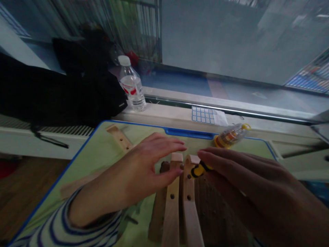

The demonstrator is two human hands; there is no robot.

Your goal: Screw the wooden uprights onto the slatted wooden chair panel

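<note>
My left hand (151, 164) reaches over the green table, fingers stretched forward and thumb touching the top end of a pale wooden slat (172, 202). A second wooden slat (189, 206) lies beside it, both with small round holes. My right hand (246, 181) is closed round a yellow and black screwdriver (197, 170), its tip at the upper end of the second slat. A darker wooden piece (156, 212) lies left of the slats.
A green table with a blue rim (180, 132) holds another drilled wooden strip (120, 138) and a clear case of screwdriver bits (231, 135). A water bottle (131, 85), a black bag (77, 92) and a sheet of blue stickers (204, 115) rest on the window sill.
</note>
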